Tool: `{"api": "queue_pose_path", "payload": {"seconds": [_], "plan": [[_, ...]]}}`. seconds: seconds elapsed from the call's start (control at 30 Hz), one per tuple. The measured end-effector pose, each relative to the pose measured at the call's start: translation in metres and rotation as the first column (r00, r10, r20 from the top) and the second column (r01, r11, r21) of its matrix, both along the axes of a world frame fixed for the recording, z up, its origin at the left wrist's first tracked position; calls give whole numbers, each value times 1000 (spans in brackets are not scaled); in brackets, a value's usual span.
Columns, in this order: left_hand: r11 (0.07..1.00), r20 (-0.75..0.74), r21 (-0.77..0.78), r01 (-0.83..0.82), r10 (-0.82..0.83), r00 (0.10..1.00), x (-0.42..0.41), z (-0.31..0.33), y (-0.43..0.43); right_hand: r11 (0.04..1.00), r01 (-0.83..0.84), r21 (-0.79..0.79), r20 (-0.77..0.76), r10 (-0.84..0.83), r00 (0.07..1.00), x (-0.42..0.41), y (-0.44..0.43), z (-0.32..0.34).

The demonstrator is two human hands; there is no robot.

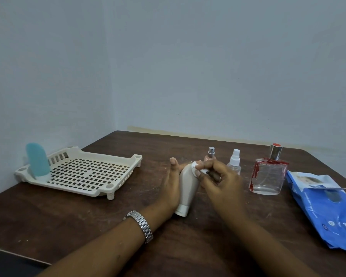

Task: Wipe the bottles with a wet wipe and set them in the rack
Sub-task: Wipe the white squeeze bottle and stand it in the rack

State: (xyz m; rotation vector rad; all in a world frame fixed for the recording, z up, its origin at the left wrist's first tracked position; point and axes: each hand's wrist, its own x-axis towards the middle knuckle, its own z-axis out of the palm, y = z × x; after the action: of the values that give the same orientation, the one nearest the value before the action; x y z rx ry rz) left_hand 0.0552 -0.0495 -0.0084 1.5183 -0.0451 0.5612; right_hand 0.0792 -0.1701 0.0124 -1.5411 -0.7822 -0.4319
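Beige tube bottle (188,183): head view; held at the middle of the table, tilted, with its white cap toward the person and its broad end away. Whether the cap touches the tabletop cannot be told.
Left hand (171,184): grips the tube along its left side. Thumb stands straight up beside the broad end; the other fingers go behind the tube and are mostly hidden.
Right hand (222,180): fingers curled, thumb and fingertips pinching a small folded white wet wipe (198,168).
Wipe contact: pressed against the upper right edge of the tube's broad end.
Wristwatch (140,223): metal-link band on the left wrist.
Rack (84,174): cream perforated plastic tray on short feet, at the left of the table, well apart from the hands.
Blue bottle (37,160): stands upright on its white cap in the rack's far left corner.
Pink spray bottle (210,154): small, silver nozzle, upright just behind the right hand's fingers, lower part hidden.
Clear spray bottle (234,162): white nozzle, upright just beside the pink one on its right.
Perfume bottle (268,175): square clear glass, red trim, silver collar with red top, upright at the right.
Wipe pack (326,206): blue soft pack, flap open, lying at the table's right edge, near the perfume bottle.
Table (88,216): dark brown wood, set into a corner of pale walls.
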Motion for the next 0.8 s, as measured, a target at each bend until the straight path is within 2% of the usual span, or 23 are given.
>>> {"api": "queue_pose_path", "payload": {"seconds": [0.1, 0.23, 0.47, 0.63, 0.73, 0.8], "plan": [[1000, 15, -9, -9, 9, 1000, 2, -1, 3, 999, 39, -11, 9, -39, 999, -3, 0, -4], [999, 36, 9, -34, 33, 999, 5, -1, 5, 999, 30, -41, -119, -35, 992, -6, -1, -5], [987, 96, 2, -161, 160, 983, 7, -2, 9, 975, -221, 1, -391, 204, 898, -3, -5, -10], [971, 127, 13, -239, 236, 963, 6, -1, 10, 950, -307, -55, -404, 260, 877, -6, -5, -12], [949, 119, -44, -312, 315, 942, 8, -1, 11, 939, -322, -120, -390, 254, 885, -7, -5, -12], [937, 158, -23, -349, 348, 924, 8, -2, 12, 933, -321, -163, -371, 244, 896, -8, -5, -12]]}}
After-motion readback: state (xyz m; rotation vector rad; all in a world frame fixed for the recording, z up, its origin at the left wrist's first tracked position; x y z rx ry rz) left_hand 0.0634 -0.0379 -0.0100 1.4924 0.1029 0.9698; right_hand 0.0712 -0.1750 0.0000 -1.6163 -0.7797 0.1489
